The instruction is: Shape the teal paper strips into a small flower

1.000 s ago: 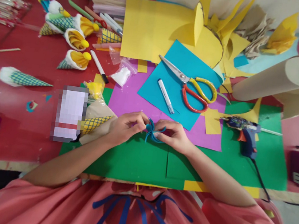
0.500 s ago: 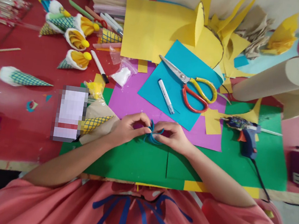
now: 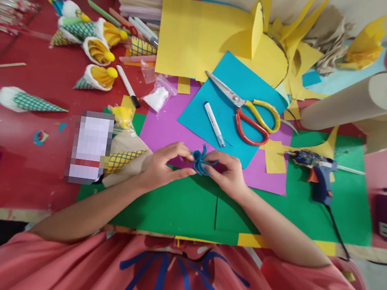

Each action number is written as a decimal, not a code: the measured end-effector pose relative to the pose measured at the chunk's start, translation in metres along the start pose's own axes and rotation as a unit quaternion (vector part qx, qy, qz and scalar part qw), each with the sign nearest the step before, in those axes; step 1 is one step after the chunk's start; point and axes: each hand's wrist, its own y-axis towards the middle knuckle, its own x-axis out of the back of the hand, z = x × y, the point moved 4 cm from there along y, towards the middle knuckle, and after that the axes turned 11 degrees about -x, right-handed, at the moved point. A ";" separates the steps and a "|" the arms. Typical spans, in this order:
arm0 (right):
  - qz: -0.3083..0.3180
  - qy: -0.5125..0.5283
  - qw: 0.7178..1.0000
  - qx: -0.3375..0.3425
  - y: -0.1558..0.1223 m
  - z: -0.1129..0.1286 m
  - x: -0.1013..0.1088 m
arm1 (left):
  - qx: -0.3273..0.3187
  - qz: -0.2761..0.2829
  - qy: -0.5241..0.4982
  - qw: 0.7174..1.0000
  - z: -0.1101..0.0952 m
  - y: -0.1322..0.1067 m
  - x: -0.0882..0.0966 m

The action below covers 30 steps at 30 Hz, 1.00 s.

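Note:
Between my two hands is a small blue paper flower (image 3: 200, 161) with several curled strips. My left hand (image 3: 167, 163) is closed, pinching its left side between thumb and fingers. My right hand (image 3: 227, 171) is closed too and grips the strips on the right side. Both hands are over the green sheet (image 3: 178, 209) and the lower edge of the purple sheet (image 3: 167, 127). Beyond them, a marker (image 3: 215, 124) and scissors with one yellow and one red handle (image 3: 254, 119) lie on a blue sheet (image 3: 199, 103).
A glue gun (image 3: 318, 173) lies at right, its cord running over the front edge. Behind it is a thick cardboard roll (image 3: 356, 102). Paper cones with white rims (image 3: 97, 77) are at left. Yellow sheets (image 3: 193, 35) lie at the back.
The blue paper flower has turned in my fingers, so its curled strips now stand up more and a rolled part shows. My hands have shifted only slightly.

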 end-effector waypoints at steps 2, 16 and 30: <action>0.000 -0.015 1.000 0.012 -0.001 0.000 -0.001 | 0.005 0.000 0.014 1.000 -0.001 0.000 0.000; 0.006 0.024 0.999 -0.026 0.002 0.001 0.001 | 0.055 -0.004 0.018 0.998 0.001 0.002 0.002; -0.029 0.087 0.994 -0.056 0.002 -0.003 0.004 | 0.093 -0.013 -0.042 0.995 0.009 -0.005 -0.001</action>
